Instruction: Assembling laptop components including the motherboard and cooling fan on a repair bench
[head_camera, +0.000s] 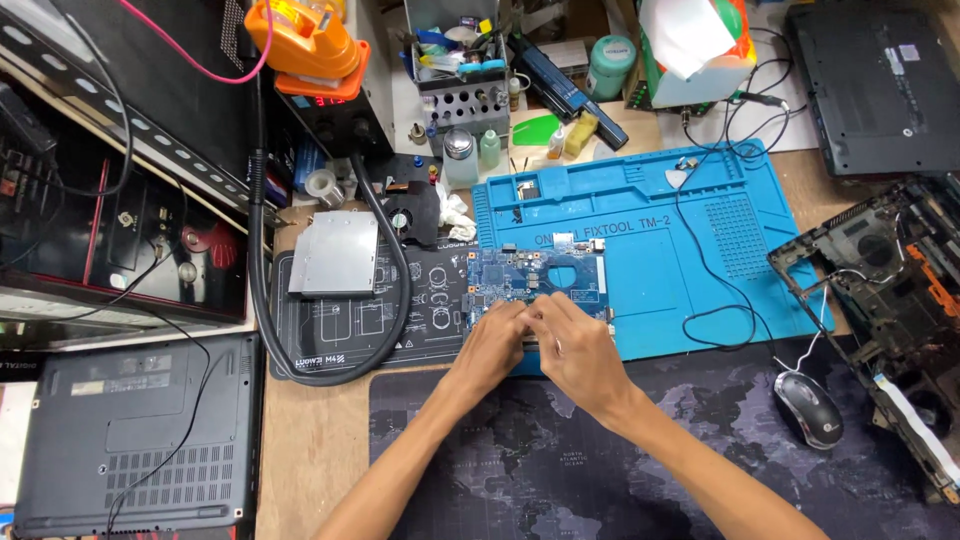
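Where the blue silicone repair mat (700, 260) meets the black printed work mat (340, 320), a blue rectangular circuit board (535, 275) lies flat, and both hands meet over its near edge. The left hand (492, 345) has its fingers curled and pinched together at the board's lower rim, and the right hand (578, 352) lies just beside it, fingers bent down and touching the left fingertips; whether they grip a small part between them I cannot tell, since the fingers hide that spot. Both forearms cross a dark desk pad printed with a world map (520, 470). On the black work mat sits a flat silver metal drive (335, 252), ringed by a thick black hose (400, 290). A black computer mouse (808, 408) rests on the map pad to the right, its thin cable running up across the blue mat. A closed dark grey laptop turned underside-up (135, 435) lies at the near left, and an opened black laptop chassis (890, 280) sits at the far right.
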